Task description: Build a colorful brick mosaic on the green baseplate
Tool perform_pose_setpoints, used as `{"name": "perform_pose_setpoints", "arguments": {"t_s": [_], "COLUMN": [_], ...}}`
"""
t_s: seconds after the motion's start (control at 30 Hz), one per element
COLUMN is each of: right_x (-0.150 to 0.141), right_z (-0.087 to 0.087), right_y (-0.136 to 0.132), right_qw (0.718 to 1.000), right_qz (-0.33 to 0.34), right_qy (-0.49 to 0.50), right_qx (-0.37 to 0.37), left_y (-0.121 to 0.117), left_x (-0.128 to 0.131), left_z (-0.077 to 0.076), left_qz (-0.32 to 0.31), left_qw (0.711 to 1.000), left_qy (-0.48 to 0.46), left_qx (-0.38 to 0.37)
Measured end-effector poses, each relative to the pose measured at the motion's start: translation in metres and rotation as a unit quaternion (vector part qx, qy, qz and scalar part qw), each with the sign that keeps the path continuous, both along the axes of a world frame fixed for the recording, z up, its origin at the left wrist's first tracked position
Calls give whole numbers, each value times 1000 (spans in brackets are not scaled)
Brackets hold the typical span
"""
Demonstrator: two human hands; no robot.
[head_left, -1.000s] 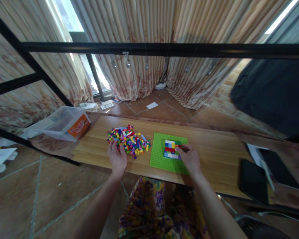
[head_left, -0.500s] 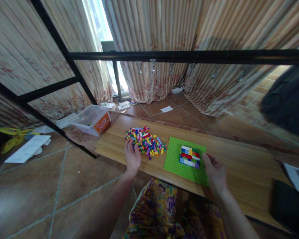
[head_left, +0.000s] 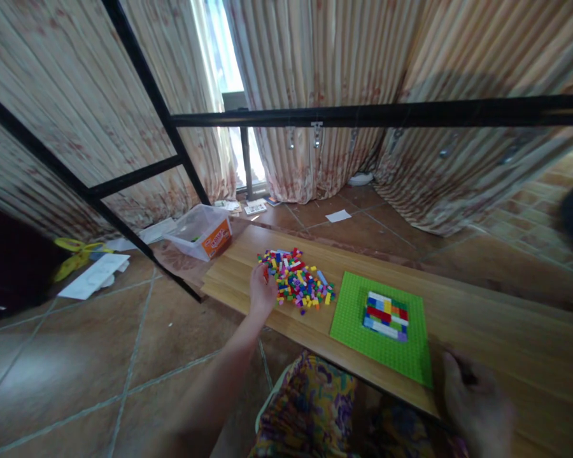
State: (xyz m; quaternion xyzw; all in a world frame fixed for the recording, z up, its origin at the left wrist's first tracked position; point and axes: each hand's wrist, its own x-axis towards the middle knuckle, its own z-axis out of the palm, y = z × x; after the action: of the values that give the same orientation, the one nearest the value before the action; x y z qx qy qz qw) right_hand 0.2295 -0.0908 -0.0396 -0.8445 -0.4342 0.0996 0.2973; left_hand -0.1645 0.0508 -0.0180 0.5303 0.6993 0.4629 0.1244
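Observation:
My left hand (head_left: 263,291) is at the near left edge of a loose pile of small toy bricks (head_left: 298,280) in many colours. Its fingers are pinched on a red brick (head_left: 266,274). To the right of the pile lies a green studded baseplate (head_left: 351,343). A low block built of coloured bricks (head_left: 386,315), in rows of white, red, blue, yellow and green, stands on it. My right hand (head_left: 477,394), slightly blurred, is beside the baseplate's right corner, over the bench. Its fingers are loosely curled, and nothing shows in them.
The wooden bench (head_left: 496,324) carries the bricks and the baseplate. A clear plastic box (head_left: 198,232) with an orange label stands at its left end. A black metal rail (head_left: 353,116) crosses in front of the curtains (head_left: 315,57). Papers (head_left: 95,275) lie on the tiled floor.
My right hand has moved right and nearer, away from the baseplate's edge. My left hand has closed on a red brick by the pile. The view has shifted left.

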Motion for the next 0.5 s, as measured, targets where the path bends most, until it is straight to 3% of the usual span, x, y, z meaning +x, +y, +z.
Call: {"name": "perform_pose_setpoints", "arguments": {"t_s": [0.17,0.33,0.5], "right_x": [-2,-3,-7], "right_z": [-2,-2,0], "right_y": [2,0,0], "right_qw": [1000,1000,999], "right_qz": [-1,1,11], "right_qy": [-7,-6,-8], "right_qx": [-4,-2,29], "left_y": [25,44,54], "left_x": [1,7,13], "left_z": [11,26,35], "left_qz": [-45,-95,-112], "left_qw": [995,960,940], "left_qy": [92,244,294], "left_qx": [-22,-93,-133]}}
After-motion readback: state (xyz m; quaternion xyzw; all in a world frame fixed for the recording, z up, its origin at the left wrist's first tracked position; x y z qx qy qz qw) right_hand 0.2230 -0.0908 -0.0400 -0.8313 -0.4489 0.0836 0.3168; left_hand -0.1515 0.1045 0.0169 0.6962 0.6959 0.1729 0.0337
